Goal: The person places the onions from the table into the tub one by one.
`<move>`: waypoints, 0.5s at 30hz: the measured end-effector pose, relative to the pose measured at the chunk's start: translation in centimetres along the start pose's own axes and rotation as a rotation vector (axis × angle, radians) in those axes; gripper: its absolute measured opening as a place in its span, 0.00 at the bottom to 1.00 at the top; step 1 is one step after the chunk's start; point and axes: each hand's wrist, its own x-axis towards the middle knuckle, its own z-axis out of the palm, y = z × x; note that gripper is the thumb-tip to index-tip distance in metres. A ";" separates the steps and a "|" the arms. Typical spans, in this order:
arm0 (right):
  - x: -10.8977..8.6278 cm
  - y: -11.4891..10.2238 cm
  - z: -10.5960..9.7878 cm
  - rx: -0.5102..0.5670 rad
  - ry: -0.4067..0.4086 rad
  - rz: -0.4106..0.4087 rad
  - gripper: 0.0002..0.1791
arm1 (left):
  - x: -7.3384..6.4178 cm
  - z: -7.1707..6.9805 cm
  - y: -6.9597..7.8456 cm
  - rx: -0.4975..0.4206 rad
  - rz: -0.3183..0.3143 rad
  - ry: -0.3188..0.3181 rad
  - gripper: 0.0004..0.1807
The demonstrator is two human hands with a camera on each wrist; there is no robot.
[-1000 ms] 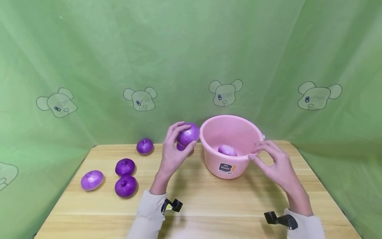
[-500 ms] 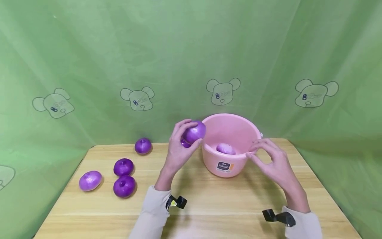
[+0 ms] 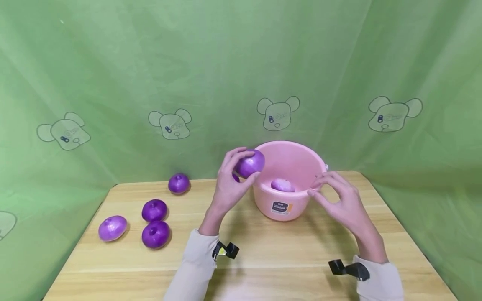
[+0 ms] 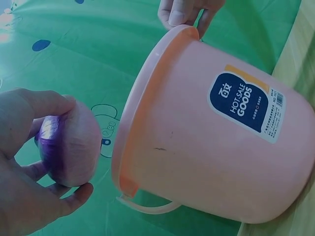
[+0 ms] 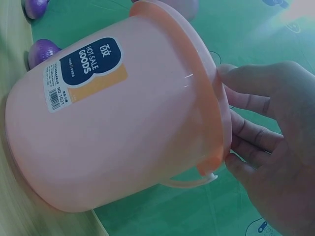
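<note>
My left hand (image 3: 230, 184) grips a purple onion (image 3: 250, 163) in the air, just beside the left rim of a pink bucket (image 3: 269, 197). The left wrist view shows that onion (image 4: 69, 147) cupped between thumb and fingers next to the bucket (image 4: 206, 147). A pale purple onion (image 3: 282, 184) lies inside the bucket. My right hand (image 3: 320, 188) pinches the bucket's right rim; in the right wrist view its fingers (image 5: 246, 132) sit against the rim of the bucket (image 5: 113, 123).
Several purple onions lie on the wooden table (image 3: 286, 255) to the left: one at the back (image 3: 178, 183), two in the middle (image 3: 154, 210) (image 3: 155, 234), one paler (image 3: 112, 228) far left. Another onion shows behind my left hand. Green cloth hangs behind.
My left hand has carried the onion up and to the right, from beside the bucket to its left rim. The right hand stays at the right rim.
</note>
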 end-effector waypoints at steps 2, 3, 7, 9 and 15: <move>0.1 0.0 0.0 0.002 -0.001 -0.001 0.10 | 0.1 0.1 0.0 0.005 0.006 -0.004 0.27; 0.1 0.0 0.1 0.001 -0.001 -0.003 0.11 | 0.2 0.2 0.0 0.011 0.011 -0.005 0.27; 0.2 0.0 0.1 0.002 -0.002 -0.008 0.11 | 0.4 0.6 0.1 0.013 0.030 -0.017 0.28; 0.2 0.0 0.1 0.002 -0.002 -0.003 0.11 | 0.5 0.9 0.1 0.011 0.036 -0.026 0.29; -0.1 -0.2 0.0 -0.011 -0.004 0.013 0.11 | 0.5 1.3 0.1 0.007 0.046 -0.038 0.29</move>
